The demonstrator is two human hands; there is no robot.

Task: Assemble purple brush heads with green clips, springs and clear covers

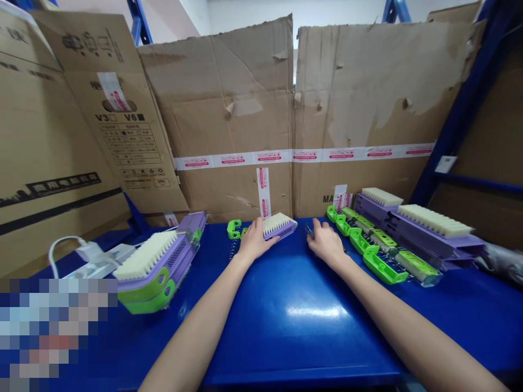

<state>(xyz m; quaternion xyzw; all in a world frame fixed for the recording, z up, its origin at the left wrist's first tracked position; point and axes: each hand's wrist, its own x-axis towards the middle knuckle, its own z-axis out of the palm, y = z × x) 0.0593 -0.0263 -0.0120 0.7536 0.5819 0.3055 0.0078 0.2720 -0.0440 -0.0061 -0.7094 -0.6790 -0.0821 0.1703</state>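
My left hand [255,240] is closed over the left end of a purple brush [280,224], whose cream bristles face up near the back of the table. Just left of that hand lie a bright green plastic part [234,229] and a dark coil spring [232,251]. To the right, my right hand [326,241] rests low over the table with its fingers curled around a small clear plastic piece [309,231], mostly hidden by them. Beside it runs a row of green plastic handles [384,268], springs and clear parts with green inserts [419,264].
Purple brush bodies [435,222] are stacked at the right. Finished-looking purple and green brushes [147,256] lie at the left, near a white charger plug [89,250] in a power strip. Cardboard sheets [229,120] wall off the back of the blue table [286,348].
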